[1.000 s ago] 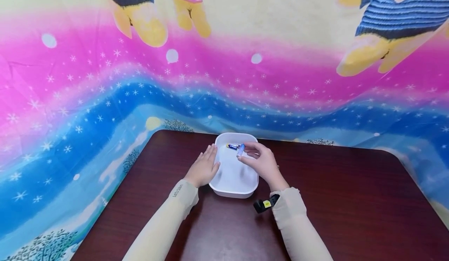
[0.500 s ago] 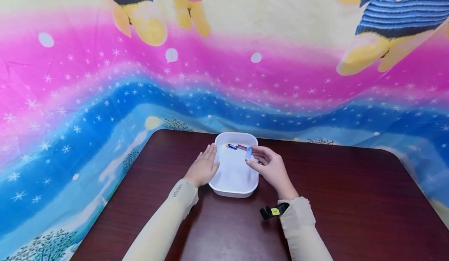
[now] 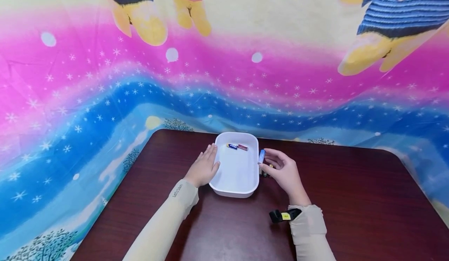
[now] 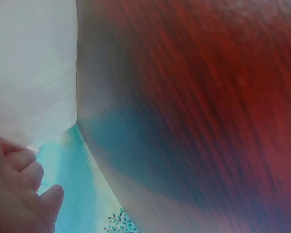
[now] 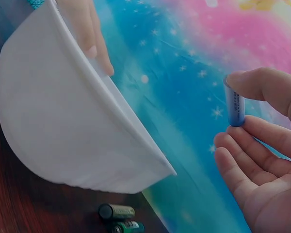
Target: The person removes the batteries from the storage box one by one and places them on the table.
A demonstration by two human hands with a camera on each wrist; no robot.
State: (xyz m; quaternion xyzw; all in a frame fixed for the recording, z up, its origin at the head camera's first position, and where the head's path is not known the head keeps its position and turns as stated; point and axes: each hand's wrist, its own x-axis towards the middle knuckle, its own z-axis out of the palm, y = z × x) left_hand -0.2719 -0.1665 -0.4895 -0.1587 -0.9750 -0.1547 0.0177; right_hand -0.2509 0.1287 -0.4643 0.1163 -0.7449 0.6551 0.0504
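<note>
My right hand (image 3: 285, 171) pinches a pale blue battery (image 3: 261, 156) between thumb and fingertip, the other fingers loosely bent below it. The battery is held just outside the right rim of a white tub (image 3: 234, 177); small dark print runs along its side, too fine for me to read. My left hand (image 3: 202, 167) lies with straight fingers along the tub's left side, gripping nothing.

Inside the tub, near its far end, a blue battery with a yellow end (image 3: 232, 147) lies end to end with a dark red battery (image 3: 242, 147). Both carry pale lettering I can't make out. Outside, by the right wall, a black-and-gold battery (image 5: 117, 211) and a green battery (image 5: 128, 227) lie together on the brown table (image 3: 357, 198).

My left sleeve (image 3: 158, 218) reads "Let's Slim" near the cuff. The black strap (image 3: 275, 216) at my right wrist bears a yellow label (image 3: 286, 216), its characters too small to read.
</note>
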